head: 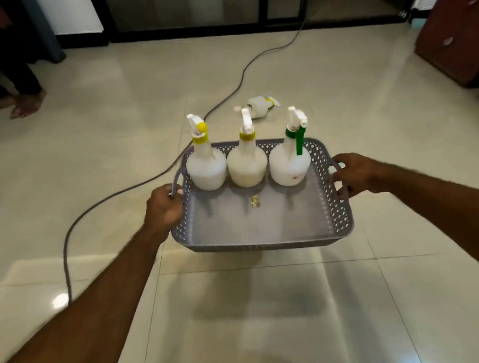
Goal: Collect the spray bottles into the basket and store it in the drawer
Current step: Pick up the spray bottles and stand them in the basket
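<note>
Right now both hands carry the grey perforated basket [263, 232] clear of the tiled floor [277, 311], its shadow lying on the tiles beneath it. Left hand [164, 209] has its fingers curled round the left handle, and right hand [354, 174] grips the right handle the same way, so neither is free. Inside, three spray bottles stand upright in a row against the far wall: the left bottle [206, 167] with a yellow collar, the middle bottle [247, 164] also yellow-collared and touching it or nearly so, and the green-trigger bottle [289, 162] just beside that. The near half of the basket holds only a small scrap [255, 202]. With the load all at the far side, I judge the basket wants to tip away, so it should be kept level and carried slowly, lest the tall bottles topple. Beyond it, a fourth spray bottle [261, 105] lies on its side on the floor, still to be collected; setting the basket down near it would free a hand. A grey cable [131, 187] snakes across the tiles just left of the path and could catch a foot. Farther right stands a dark red cabinet [462, 27], likely the drawer unit; another person's feet [25, 105] are far left.
</note>
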